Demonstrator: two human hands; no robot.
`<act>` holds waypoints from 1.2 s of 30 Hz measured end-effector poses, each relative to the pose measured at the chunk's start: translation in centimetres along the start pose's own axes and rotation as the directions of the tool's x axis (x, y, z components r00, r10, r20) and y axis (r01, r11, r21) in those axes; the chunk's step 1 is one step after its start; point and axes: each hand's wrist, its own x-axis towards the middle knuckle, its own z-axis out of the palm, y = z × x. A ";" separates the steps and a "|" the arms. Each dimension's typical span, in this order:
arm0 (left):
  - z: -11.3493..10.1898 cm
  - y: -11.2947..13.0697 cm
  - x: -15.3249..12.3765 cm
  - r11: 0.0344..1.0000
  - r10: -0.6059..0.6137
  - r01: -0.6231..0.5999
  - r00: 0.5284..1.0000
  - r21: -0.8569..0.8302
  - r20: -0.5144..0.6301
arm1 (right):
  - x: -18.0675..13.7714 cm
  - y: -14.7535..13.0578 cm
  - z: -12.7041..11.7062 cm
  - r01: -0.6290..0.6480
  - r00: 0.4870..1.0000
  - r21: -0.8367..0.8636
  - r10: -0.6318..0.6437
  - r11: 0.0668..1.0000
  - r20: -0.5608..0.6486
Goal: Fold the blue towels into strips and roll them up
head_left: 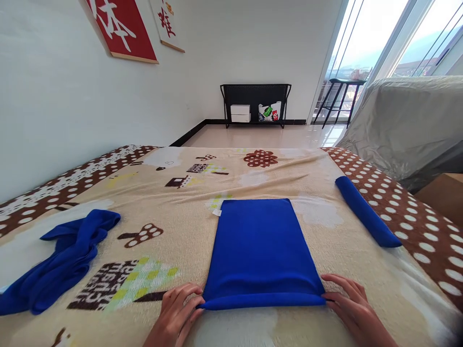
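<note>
A blue towel lies flat in the middle of a patterned blanket, its near edge turned over into a low roll. My left hand pinches the left end of that roll, fingers curled on the cloth. At the right end, my right hand grips the roll in the same way. A small white tag shows at the towel's far left corner.
A tightly rolled blue towel lies at the right on the dotted border. Crumpled blue cloth lies at the left. Beyond the bed stand a black rack, a stool and a grey-covered sofa.
</note>
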 end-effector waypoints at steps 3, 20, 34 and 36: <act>-0.7 0.4 -0.1 1.000 0.002 -0.002 1.000 -0.012 0.031 | -0.1 -0.6 -0.9 -0.035 0.999 0.023 0.034 0.999 0.031; 7.3 10.7 4.1 0.962 -0.117 0.165 0.969 0.218 -0.216 | 2.4 -9.7 4.1 -0.219 0.928 -0.230 0.130 0.948 -0.350; 3.6 5.0 0.9 0.905 0.117 -0.116 0.993 0.408 0.021 | 1.8 -6.5 1.2 0.018 0.981 -0.188 -0.053 0.982 -0.185; 3.9 6.5 1.3 0.912 0.062 -0.046 0.998 0.407 -0.024 | 2.9 -8.1 1.7 0.037 0.979 -0.189 -0.074 0.981 -0.192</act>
